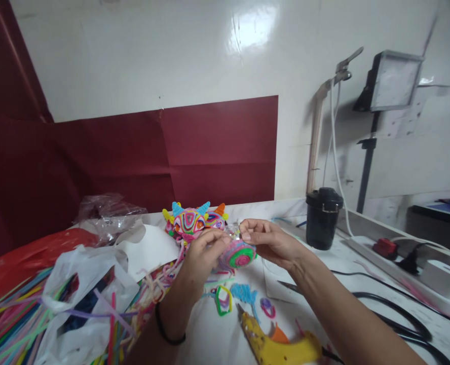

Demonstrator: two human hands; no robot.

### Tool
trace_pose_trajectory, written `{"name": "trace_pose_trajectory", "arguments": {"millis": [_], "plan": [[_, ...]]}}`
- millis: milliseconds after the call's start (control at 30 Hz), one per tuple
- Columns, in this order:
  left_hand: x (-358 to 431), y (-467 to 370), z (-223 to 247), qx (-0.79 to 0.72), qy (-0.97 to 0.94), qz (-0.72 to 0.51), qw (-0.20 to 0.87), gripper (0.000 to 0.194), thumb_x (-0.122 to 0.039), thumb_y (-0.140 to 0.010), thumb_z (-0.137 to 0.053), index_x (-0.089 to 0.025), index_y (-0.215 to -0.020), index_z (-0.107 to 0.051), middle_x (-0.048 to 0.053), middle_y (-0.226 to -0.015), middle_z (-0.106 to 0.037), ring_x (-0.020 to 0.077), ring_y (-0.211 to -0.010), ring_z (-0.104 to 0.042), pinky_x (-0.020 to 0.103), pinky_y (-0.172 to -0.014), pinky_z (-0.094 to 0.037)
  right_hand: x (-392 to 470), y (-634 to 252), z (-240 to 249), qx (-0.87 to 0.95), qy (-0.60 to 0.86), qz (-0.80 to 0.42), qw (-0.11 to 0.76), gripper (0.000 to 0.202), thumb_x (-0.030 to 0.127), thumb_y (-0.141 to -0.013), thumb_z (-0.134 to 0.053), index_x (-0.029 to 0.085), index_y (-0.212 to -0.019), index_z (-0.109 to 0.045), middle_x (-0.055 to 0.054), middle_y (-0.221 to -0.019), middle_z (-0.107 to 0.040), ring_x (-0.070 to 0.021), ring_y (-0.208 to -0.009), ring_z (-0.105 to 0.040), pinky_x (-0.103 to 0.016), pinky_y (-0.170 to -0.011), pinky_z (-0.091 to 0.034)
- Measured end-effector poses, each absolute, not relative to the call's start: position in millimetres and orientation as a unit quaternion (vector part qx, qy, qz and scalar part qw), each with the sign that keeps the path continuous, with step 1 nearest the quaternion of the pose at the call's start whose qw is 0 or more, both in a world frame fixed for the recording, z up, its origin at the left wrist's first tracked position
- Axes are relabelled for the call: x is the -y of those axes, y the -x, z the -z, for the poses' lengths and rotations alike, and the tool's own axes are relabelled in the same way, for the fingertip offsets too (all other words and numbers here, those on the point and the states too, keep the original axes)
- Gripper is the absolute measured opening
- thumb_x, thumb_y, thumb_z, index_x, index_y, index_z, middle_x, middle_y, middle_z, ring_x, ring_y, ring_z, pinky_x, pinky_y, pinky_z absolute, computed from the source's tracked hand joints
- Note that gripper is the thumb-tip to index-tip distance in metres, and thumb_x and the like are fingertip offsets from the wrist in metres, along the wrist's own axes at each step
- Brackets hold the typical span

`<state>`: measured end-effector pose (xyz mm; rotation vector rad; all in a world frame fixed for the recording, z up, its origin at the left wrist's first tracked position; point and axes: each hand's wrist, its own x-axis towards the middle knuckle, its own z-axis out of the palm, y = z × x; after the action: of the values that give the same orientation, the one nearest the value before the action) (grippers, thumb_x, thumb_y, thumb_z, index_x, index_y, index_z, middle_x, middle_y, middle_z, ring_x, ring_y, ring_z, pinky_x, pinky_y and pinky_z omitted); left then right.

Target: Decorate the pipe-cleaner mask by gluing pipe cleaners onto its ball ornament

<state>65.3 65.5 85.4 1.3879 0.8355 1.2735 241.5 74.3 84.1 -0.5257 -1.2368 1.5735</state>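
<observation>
A round piece of coiled pipe cleaners [242,257], pink at its centre with green and blue rings, is between my hands above the table. My left hand [205,253] is closed on its left side, thumb and fingers pinched at the upper edge. At the upper right, my right hand [270,240] pinches with thumb and forefinger; what lies in that pinch is too small to make out. Just behind stands a colourful pipe-cleaner animal head [189,223] with blue horns. Below my hands lie a blue pipe-cleaner piece [244,294] and a green and yellow loop [223,301].
A yellow hot glue gun [274,342] lies in front, nozzle pointing up-left. Loose pipe cleaners [15,319] and a white plastic bag [84,274] crowd the left. On the right are a black lidded cup [324,218], a power strip [407,279] and black cables [400,314].
</observation>
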Motion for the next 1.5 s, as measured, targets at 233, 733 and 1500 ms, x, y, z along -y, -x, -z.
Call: {"name": "trace_pose_trajectory", "arguments": {"millis": [233,733,1500], "plan": [[-61.6,-61.0,-87.8,-0.341,-0.583,-0.477,0.563,0.025,-0.039,-0.070,-0.070,-0.015,-0.074,-0.062,-0.001,-0.066,-0.054,0.0095,-0.054,-0.048,0.018,-0.041,-0.037,-74.7,-240.5,-82.3,0.517,0.220,-0.653,0.508,0.024,0.022,-0.056,-0.086,0.014,-0.067,-0.066,0.005,-0.056,-0.059,-0.0076,-0.050,-0.048,-0.023,-0.053,-0.033],[-70.5,-57.0,-83.8,-0.299,-0.541,-0.488,0.616,0.019,-0.030,-0.070,-0.072,-0.015,-0.070,-0.060,-0.003,-0.061,-0.053,0.0070,-0.049,-0.045,0.018,-0.042,-0.031,-80.9,-235.5,-82.1,0.557,0.289,-0.582,0.517,0.033,0.031,-0.057,-0.086,0.015,-0.080,-0.066,0.001,-0.074,-0.064,-0.0130,-0.069,-0.056,-0.027,-0.068,-0.038],[-89.0,-49.1,-75.5,-0.322,-0.549,-0.512,0.577,0.024,-0.031,-0.062,-0.077,-0.015,-0.069,-0.060,-0.004,-0.059,-0.053,0.0051,-0.044,-0.041,0.018,-0.039,-0.028,-49.3,-231.5,-92.8,0.602,0.412,-0.378,0.570,0.045,0.056,-0.063,-0.075,0.019,-0.064,-0.051,0.008,-0.055,-0.043,-0.0072,-0.050,-0.032,-0.023,-0.047,-0.023]]}}
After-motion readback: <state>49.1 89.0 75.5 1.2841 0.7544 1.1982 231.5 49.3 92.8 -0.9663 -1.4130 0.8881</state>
